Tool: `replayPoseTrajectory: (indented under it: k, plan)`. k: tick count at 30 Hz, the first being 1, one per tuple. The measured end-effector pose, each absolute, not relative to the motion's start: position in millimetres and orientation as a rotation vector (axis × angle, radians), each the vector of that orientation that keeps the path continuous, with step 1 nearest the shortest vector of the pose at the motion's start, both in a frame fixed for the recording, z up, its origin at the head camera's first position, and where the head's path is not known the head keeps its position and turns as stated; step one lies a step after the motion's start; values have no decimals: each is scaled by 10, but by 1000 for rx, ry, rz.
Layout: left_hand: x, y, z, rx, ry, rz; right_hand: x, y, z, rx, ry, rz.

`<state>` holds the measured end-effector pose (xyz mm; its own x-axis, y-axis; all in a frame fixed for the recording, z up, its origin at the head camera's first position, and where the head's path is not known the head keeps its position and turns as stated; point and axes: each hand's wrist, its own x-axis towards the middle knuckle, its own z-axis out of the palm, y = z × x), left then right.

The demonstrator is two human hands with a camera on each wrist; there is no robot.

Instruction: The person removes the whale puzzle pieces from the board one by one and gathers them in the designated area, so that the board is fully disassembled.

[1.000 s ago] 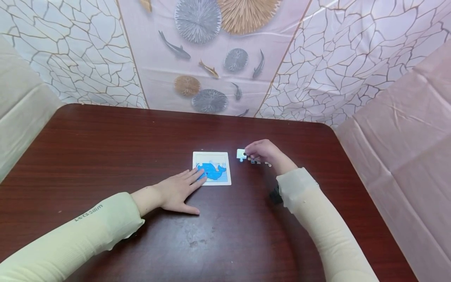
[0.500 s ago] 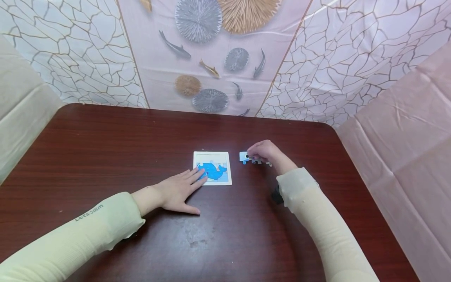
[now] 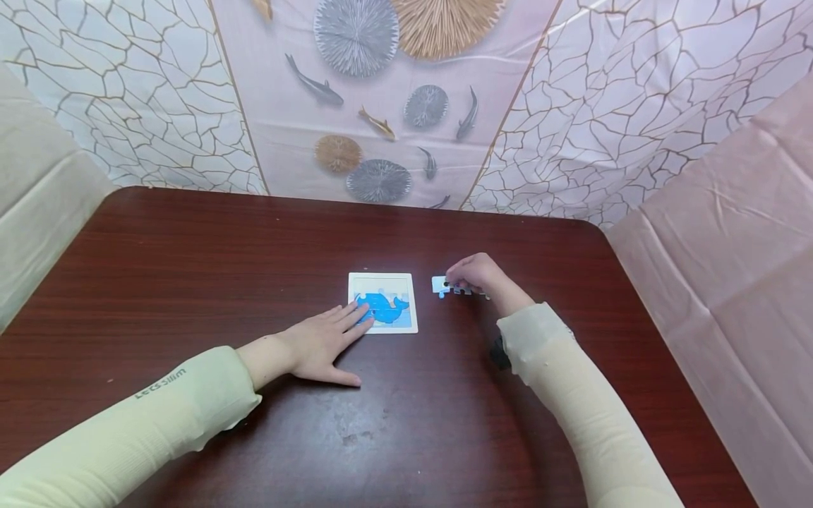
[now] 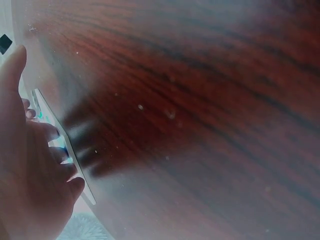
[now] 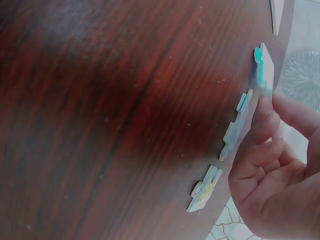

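- The person's left hand (image 3: 327, 343) lies palm down, fingers straight and spread wide, thumb stretched out apart from the rest on the table (image 3: 254, 247).
- The tips of those fingers rest over the lower left part of a white-rimmed puzzle board (image 3: 384, 276), hiding some of its picture.
- That board is flat near the middle of the table, between the 2 hands, with a blue whale (image 3: 389, 310) showing in it; its upper part is pale.
- The right hand (image 3: 478, 271) is to the right of the board, thumb and finger narrowed together, pinching the end of a pale puzzle piece (image 5: 266, 67) with a blue-green edge; I can't tell whether it is lifted.
- 2 more pieces lie on the table by that hand: a middle piece (image 5: 237, 126) and an end piece (image 5: 205, 190) with yellow on it.
- Behind the table hangs a patterned cloth (image 3: 394, 99) with fish.
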<state>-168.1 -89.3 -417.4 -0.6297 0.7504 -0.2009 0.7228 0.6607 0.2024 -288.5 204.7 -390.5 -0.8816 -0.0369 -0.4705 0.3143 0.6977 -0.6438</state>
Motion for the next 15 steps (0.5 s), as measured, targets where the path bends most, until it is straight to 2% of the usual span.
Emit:
replayPoseTrajectory:
  k: [15]
  plan:
    - [-1745, -879, -4150, 1194, 2678, 238, -2870, 1999, -3857, 183, 2443, -1119]
